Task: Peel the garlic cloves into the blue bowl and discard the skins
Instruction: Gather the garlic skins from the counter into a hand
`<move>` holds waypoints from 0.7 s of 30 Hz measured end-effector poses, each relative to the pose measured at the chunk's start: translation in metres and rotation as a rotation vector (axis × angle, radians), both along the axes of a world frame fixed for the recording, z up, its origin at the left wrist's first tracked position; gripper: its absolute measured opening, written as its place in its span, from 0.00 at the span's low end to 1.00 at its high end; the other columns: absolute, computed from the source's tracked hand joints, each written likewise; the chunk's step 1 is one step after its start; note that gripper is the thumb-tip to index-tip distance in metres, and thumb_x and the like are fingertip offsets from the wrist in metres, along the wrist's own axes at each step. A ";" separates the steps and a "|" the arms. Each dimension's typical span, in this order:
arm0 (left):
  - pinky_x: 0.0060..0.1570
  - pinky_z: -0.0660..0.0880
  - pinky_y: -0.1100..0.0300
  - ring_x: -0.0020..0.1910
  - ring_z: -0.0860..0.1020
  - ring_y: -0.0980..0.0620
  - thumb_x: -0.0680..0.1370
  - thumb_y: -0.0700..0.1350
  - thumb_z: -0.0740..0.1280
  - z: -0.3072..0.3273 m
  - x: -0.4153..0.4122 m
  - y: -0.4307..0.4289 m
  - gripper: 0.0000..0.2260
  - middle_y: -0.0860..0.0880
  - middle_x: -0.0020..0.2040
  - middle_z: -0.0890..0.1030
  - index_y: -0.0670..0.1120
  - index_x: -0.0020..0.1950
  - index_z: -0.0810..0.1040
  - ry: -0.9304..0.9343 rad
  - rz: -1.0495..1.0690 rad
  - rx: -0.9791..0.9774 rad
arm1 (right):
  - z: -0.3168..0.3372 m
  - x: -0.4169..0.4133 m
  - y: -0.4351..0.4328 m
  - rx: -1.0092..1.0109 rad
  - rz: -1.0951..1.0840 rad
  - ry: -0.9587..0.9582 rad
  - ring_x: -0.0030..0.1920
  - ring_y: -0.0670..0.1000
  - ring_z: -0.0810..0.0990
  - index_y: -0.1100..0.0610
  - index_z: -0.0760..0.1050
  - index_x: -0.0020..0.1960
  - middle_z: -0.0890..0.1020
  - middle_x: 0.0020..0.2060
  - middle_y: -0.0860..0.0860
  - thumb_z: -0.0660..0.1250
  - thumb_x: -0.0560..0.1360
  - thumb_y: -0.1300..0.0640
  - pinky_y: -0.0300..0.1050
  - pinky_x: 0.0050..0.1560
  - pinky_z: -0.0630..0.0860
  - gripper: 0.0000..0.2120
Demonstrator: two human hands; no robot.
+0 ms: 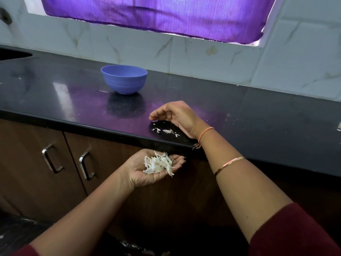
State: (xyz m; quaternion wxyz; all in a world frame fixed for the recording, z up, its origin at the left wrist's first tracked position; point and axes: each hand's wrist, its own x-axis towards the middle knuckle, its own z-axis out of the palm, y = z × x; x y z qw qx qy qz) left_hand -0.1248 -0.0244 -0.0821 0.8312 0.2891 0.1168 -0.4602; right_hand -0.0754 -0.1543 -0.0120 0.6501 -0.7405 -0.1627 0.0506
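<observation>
My left hand (147,169) cupped palm-up below worktop edge (110,129), grip apart, cradling garlic skins (158,164). My right hand (177,115) curled over worktop, fingers loosely together, empty. Last skin scraps (166,130) lie under it, just inside edge, strung along it, directly above cupped palm. Blue bowl (124,79) farther back-left, well apart; contents hidden.

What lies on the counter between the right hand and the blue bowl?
In the head view, nothing: the dark counter is bare between the right hand and the blue bowl. The leftover skin bits lie under the hand, nearer the counter's front edge.
</observation>
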 end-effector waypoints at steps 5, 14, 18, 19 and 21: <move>0.39 0.78 0.38 0.42 0.81 0.32 0.58 0.22 0.71 -0.001 0.001 0.006 0.18 0.28 0.47 0.79 0.24 0.48 0.76 -0.002 -0.039 -0.068 | 0.001 -0.015 0.008 0.015 0.123 0.004 0.39 0.52 0.81 0.75 0.75 0.49 0.80 0.38 0.60 0.47 0.76 0.69 0.39 0.47 0.78 0.18; 0.41 0.78 0.43 0.41 0.82 0.34 0.71 0.33 0.61 -0.003 0.006 0.008 0.12 0.30 0.45 0.80 0.25 0.46 0.77 -0.040 -0.007 -0.005 | -0.003 -0.027 0.018 0.092 0.150 0.009 0.30 0.54 0.78 0.65 0.74 0.31 0.78 0.26 0.56 0.52 0.72 0.63 0.41 0.37 0.76 0.16; 0.42 0.78 0.42 0.42 0.82 0.34 0.71 0.34 0.60 -0.005 0.007 0.007 0.13 0.30 0.46 0.80 0.24 0.47 0.77 -0.007 0.001 -0.037 | -0.006 -0.031 0.025 0.132 0.159 0.021 0.27 0.54 0.75 0.62 0.72 0.28 0.75 0.23 0.55 0.54 0.67 0.58 0.45 0.36 0.73 0.14; 0.42 0.78 0.42 0.41 0.82 0.33 0.71 0.34 0.61 -0.005 0.006 0.006 0.13 0.30 0.45 0.80 0.24 0.46 0.76 -0.007 0.005 -0.053 | -0.007 -0.032 0.025 0.140 0.159 0.019 0.27 0.54 0.74 0.62 0.71 0.28 0.74 0.22 0.54 0.54 0.68 0.59 0.45 0.35 0.72 0.14; 0.42 0.78 0.42 0.41 0.82 0.33 0.72 0.36 0.57 -0.005 0.007 0.007 0.15 0.30 0.45 0.80 0.24 0.46 0.76 -0.011 0.009 -0.044 | -0.007 -0.035 0.027 0.156 0.167 0.009 0.26 0.55 0.71 0.61 0.69 0.27 0.72 0.21 0.52 0.53 0.70 0.60 0.44 0.34 0.71 0.15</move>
